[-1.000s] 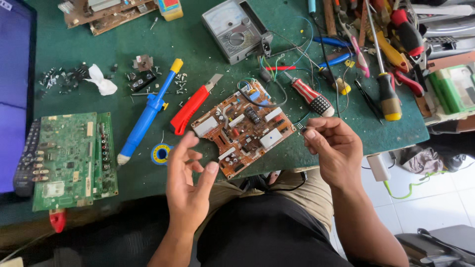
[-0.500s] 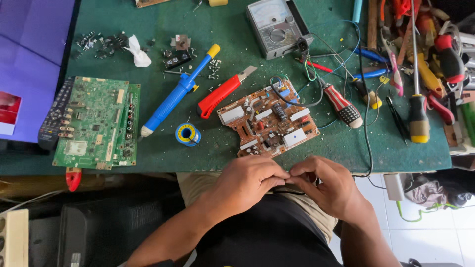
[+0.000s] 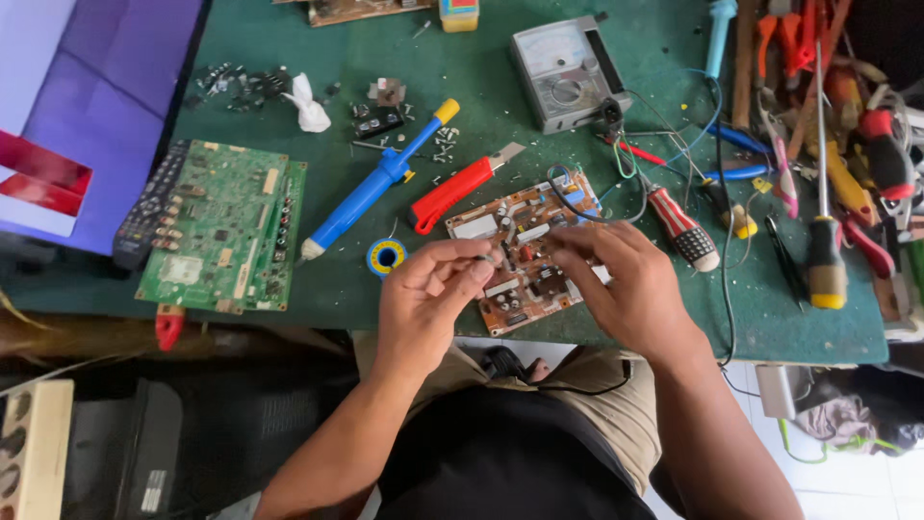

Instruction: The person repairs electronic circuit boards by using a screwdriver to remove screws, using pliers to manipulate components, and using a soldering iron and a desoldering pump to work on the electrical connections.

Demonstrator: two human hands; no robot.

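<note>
Left hand [image 3: 428, 289] and right hand [image 3: 616, 279] pinching a tiny component [image 3: 484, 258] narrowly over the brown circuit board [image 3: 525, 246], at 12 o'clock from the lap; slipping risks losing it.

Single head-worn camera, looking steeply down from above the seated person. Close range: left hand [image 3: 428, 299] and right hand [image 3: 626, 289] mid-frame, green table [image 3: 481, 116] beyond them, lap nearer.

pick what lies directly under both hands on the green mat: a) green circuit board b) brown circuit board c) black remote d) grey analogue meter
b: both the left hand and the right hand hover over the brown circuit board; the green circuit board lies apart, further left.
</note>
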